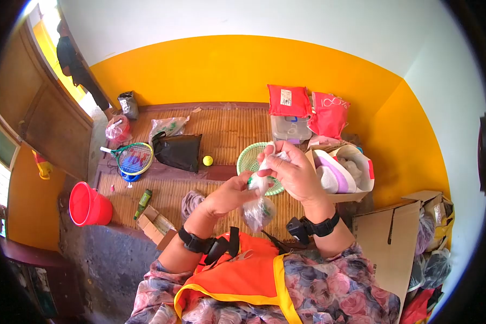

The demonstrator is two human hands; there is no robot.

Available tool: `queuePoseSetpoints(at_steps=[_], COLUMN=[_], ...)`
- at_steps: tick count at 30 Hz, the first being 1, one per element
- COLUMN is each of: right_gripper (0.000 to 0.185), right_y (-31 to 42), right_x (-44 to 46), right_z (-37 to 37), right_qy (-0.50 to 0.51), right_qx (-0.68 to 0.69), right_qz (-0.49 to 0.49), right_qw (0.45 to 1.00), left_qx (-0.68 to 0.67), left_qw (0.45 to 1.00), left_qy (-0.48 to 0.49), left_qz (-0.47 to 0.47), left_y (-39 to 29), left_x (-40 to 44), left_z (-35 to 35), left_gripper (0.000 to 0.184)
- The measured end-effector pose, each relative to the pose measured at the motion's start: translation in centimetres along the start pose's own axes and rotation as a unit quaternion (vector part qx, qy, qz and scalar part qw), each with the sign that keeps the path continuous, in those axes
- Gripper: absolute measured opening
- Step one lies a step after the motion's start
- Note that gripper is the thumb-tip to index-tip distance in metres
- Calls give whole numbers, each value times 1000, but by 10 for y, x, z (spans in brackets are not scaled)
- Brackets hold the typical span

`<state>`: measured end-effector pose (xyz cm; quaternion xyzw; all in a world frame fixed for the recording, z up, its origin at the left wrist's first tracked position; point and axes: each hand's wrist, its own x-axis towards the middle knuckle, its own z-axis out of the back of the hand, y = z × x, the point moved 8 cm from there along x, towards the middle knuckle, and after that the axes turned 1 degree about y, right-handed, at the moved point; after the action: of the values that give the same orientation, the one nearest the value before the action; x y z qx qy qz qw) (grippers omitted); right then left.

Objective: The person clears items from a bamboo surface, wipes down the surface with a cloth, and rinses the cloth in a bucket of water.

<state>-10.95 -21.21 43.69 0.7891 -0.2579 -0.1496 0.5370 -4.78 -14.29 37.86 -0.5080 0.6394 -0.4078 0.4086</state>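
The person wears a bright orange apron (237,278) edged with broad yellow trim (284,283). To the apron's left lies a loose left sleeve (159,286), to its right the right sleeve (343,281), both printed with pink roses among slate-grey leaves. Above the apron's left side, a black left wristband (191,240) carries a blocky dark module (217,249); above its right, a similar right wristband (327,225) bears another.
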Motion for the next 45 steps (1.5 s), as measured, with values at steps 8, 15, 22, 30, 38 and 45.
queuePoseSetpoints(at_steps=[8, 15, 22, 30, 38, 45], right_gripper=[20, 38, 30, 16, 13, 16], right_y=[17, -2, -25, -55, -41, -10], right_x=[0, -13, -26, -33, -44, -52], right_z=[-28, 2, -4, 1, -13, -59], right_qy=[83, 71, 125, 10, -42, 21], right_qx=[-74, -301, -216, -204, -345, -531], right_qz=[42, 12, -23, -6, 118, 296], right_qw=[993, 951, 968, 979, 930, 793], left_qx=[-103, -224, -141, -143, -131, 112], left_qw=[994, 974, 988, 987, 970, 920], left_qy=[22, 10, 44, -76, -202, -356], left_qz=[-3, -43, -47, 3, -15, -117], left_y=[8, 11, 6, 15, 25, 2], left_x=[-3, -7, -16, -28, -41, -61], left_z=[-9, 2, -4, -4, 9, 28], left_gripper=[30, 24, 26, 22, 20, 13])
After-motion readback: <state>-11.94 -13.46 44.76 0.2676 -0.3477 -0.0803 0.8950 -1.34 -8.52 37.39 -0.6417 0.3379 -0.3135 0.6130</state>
